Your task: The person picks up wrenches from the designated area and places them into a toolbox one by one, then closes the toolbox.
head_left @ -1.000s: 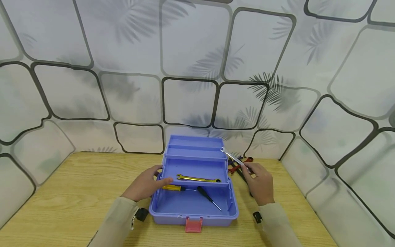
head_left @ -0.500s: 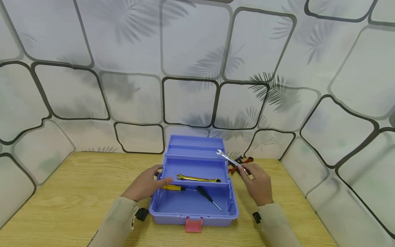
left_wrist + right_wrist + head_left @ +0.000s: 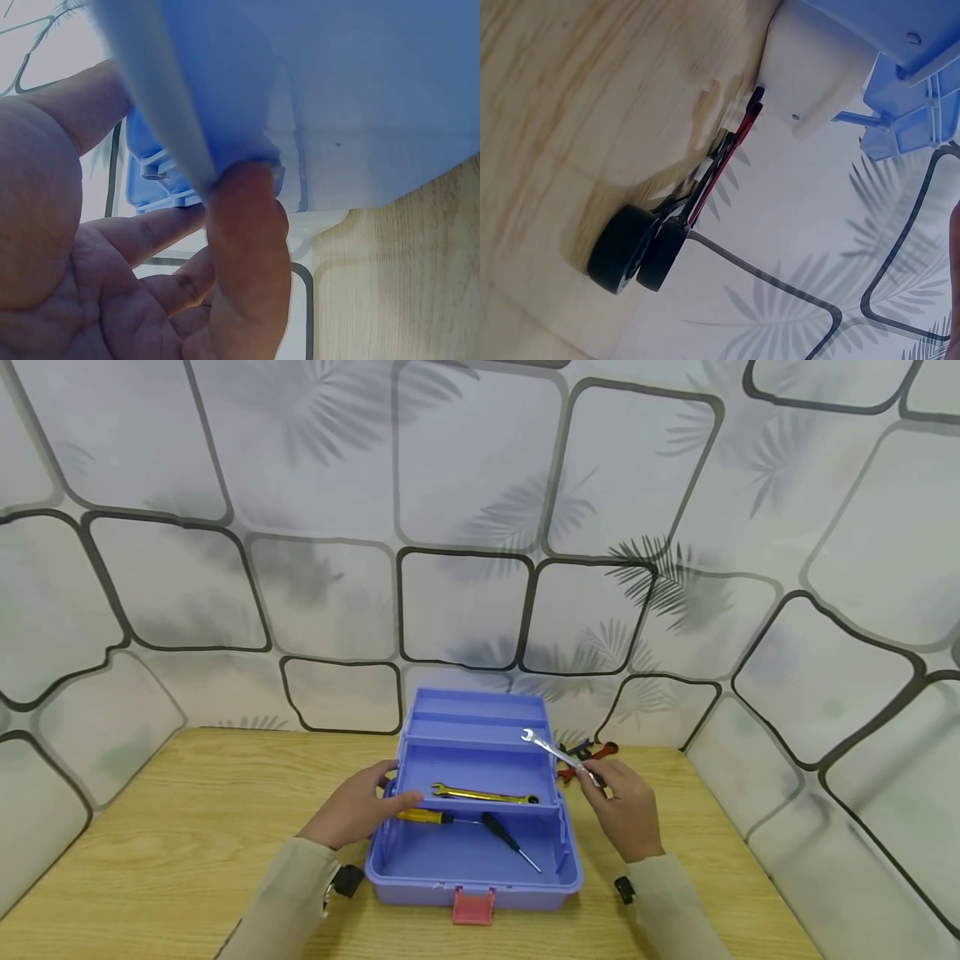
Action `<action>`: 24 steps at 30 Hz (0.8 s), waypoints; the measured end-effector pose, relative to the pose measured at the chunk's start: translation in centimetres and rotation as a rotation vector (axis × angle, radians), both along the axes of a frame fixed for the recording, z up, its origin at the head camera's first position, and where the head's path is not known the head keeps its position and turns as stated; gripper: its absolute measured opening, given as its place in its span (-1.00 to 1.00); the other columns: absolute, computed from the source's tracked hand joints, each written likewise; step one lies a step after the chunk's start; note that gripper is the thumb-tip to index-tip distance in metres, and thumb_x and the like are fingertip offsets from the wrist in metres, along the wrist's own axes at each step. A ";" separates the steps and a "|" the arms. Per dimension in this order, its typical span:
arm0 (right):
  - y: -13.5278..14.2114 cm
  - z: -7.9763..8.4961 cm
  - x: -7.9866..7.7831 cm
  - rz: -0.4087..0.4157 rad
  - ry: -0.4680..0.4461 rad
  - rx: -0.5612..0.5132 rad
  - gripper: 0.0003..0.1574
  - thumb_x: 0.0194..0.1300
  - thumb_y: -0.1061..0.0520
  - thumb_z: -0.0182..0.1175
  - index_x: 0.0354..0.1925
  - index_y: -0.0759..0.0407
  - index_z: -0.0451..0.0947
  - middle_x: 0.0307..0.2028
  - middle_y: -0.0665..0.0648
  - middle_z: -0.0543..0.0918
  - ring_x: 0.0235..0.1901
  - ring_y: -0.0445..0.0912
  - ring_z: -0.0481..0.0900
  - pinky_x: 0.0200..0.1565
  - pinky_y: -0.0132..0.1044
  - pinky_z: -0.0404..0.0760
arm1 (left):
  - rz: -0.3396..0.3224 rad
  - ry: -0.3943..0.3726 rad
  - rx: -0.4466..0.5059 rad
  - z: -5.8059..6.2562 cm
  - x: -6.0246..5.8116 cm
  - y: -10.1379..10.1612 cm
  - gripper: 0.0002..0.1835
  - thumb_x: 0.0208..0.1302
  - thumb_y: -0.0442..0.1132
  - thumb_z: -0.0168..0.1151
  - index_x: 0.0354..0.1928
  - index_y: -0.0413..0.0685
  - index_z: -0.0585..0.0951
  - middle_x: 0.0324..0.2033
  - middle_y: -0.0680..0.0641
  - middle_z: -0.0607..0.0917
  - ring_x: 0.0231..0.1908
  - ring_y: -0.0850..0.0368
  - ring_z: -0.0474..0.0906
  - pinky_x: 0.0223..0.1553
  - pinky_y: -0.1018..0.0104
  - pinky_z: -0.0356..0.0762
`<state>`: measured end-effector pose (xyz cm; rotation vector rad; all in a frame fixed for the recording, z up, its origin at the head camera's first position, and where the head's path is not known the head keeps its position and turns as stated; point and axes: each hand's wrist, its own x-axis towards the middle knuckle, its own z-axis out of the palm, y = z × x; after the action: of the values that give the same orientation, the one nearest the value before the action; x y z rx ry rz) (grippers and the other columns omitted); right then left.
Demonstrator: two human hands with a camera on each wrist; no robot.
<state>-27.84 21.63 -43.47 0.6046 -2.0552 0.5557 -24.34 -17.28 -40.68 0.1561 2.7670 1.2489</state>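
A purple-blue toolbox (image 3: 476,895) stands with its lid back and its tray (image 3: 480,760) raised. My left hand (image 3: 352,806) grips its left side, thumb over the edge; in the left wrist view a fingertip (image 3: 251,225) presses the blue wall. My right hand (image 3: 626,806) pinches a silver open-end wrench (image 3: 551,750) by one end, its other jaw pointing up-left in front of the tray. A yellow wrench (image 3: 483,796) lies in the tray. Below, in the box, are a yellow-handled screwdriver (image 3: 423,816) and a black-handled screwdriver (image 3: 501,832).
Behind the right hand, right of the box, lies a red wrench (image 3: 604,750) among other tools. In the right wrist view, black handles (image 3: 622,247) lie on the wooden table (image 3: 225,810). A pink latch (image 3: 473,908) hangs at the box front. A patterned wall covering (image 3: 465,610) encloses the table.
My right hand has shifted slightly left, carrying the silver wrench's free end left and a little lower, over the tray. My left hand keeps its hold on the box.
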 end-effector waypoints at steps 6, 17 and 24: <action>-0.1 -0.2 0.1 0.003 0.000 0.018 -0.82 0.11 0.33 0.53 -0.26 0.26 0.76 -0.41 0.06 0.69 -0.44 -0.20 0.56 -0.47 -0.40 0.54 | 0.004 -0.007 -0.002 0.0 0.0 0.0 -0.11 0.32 0.23 0.37 0.50 -0.16 0.37 0.17 -0.31 0.62 0.00 -0.11 0.65 -0.11 -0.04 0.69; -0.3 -0.2 -0.2 0.081 0.037 0.032 -0.75 0.05 0.35 0.54 -0.24 0.22 0.77 -0.37 0.05 0.72 -0.42 -0.15 0.62 -0.39 -0.29 0.62 | 0.011 -0.006 -0.012 0.0 -0.1 -0.1 -0.10 0.32 0.26 0.36 0.51 -0.14 0.37 0.19 -0.32 0.61 0.06 -0.15 0.63 -0.08 -0.08 0.68; -0.4 -0.6 -0.2 0.093 0.033 0.079 -0.72 0.04 0.34 0.56 -0.22 0.21 0.77 -0.34 0.05 0.75 -0.38 -0.14 0.69 -0.37 -0.24 0.69 | 0.014 -0.009 -0.008 0.0 0.0 0.0 -0.11 0.32 0.25 0.36 0.51 -0.15 0.37 0.19 -0.31 0.61 0.06 -0.16 0.63 -0.06 -0.09 0.67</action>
<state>-28.01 21.19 -44.03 0.7546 -2.0333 0.5163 -24.37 -17.31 -40.71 0.1307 2.7702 1.2379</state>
